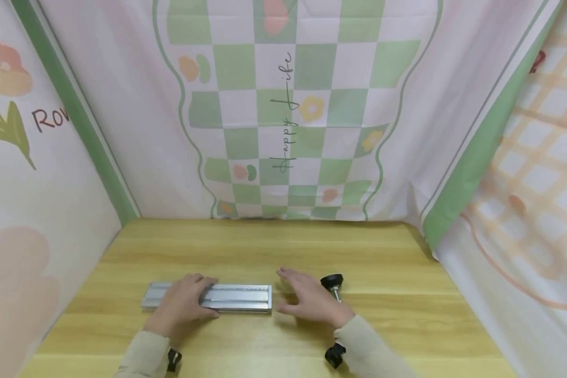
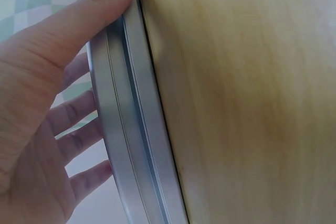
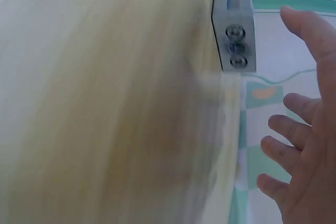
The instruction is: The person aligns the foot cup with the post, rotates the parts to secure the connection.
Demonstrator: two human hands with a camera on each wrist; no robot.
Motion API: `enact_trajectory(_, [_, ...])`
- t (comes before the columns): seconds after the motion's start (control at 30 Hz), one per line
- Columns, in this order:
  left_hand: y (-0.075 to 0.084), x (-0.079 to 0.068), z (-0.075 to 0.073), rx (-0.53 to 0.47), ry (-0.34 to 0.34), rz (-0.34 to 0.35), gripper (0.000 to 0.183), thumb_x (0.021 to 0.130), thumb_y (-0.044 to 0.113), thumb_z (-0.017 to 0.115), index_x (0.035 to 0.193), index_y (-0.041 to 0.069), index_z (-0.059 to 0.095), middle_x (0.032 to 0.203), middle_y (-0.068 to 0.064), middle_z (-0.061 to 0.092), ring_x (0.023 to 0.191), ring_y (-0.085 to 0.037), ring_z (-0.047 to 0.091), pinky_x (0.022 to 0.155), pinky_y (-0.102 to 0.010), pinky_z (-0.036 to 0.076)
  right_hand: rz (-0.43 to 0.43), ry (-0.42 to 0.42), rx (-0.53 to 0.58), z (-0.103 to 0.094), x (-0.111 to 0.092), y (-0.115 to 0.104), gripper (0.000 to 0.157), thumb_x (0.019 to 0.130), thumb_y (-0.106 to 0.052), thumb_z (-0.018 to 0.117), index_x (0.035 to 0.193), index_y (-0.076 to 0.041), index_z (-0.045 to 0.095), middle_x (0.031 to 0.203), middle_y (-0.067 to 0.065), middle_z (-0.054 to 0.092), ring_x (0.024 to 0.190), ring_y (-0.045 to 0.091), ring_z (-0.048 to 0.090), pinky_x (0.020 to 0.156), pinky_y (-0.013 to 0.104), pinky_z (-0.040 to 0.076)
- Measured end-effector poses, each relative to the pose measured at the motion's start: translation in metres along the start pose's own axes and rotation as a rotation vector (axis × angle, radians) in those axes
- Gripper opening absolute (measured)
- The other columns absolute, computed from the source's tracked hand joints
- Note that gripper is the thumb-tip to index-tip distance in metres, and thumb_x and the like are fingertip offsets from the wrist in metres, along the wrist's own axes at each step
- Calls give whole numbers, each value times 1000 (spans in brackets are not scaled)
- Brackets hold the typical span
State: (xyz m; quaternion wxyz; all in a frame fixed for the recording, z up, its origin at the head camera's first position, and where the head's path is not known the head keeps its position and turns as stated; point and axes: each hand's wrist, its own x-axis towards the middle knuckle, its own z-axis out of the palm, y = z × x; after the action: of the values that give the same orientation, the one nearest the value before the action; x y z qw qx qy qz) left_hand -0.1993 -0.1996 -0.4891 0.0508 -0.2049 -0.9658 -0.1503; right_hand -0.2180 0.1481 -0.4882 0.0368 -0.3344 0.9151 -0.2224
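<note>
Beige sleeves (image 1: 144, 354) nearest, 5 and 7 o'clock. Metal bar (image 1: 238, 297) at 7 on desk (image 1: 245, 346), left hand (image 1: 181, 303) gripping. Right hand (image 1: 313, 299) spread, empty, bar's 3 o'clock. Probably early: one hold made, second not yet.

Bar (image 1: 238, 297): on the desk (image 1: 264, 346), lying nine to three o'clock
Left hand (image 1: 181, 303): over the bar
Right hand (image 1: 312, 299): three o'clock of the bar, apart
Knob (image 1: 332, 282): one-to-two o'clock of that hand
Curtain (image 1: 283, 131): twelve o'clock, behind the desk
</note>
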Motion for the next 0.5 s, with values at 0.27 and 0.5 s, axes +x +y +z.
enact_trajectory(0.27, [-1,1,0,-14,-23,-36,82,61,53,91,127,11,67,114,-9,66,105,-31,61,94,-53,49,-11,-67,85,20,17,-12,94,89,-64,65,156,-7,32,157,10,38,142,29,38,115,50,30])
enact_trajectory(0.5, [-7,1,5,-6,-50,-67,86,61,59,89,128,9,66,119,-13,66,110,-36,60,96,-57,47,12,-92,65,29,25,-20,90,89,-61,67,155,-8,35,149,9,47,134,27,46,111,50,37])
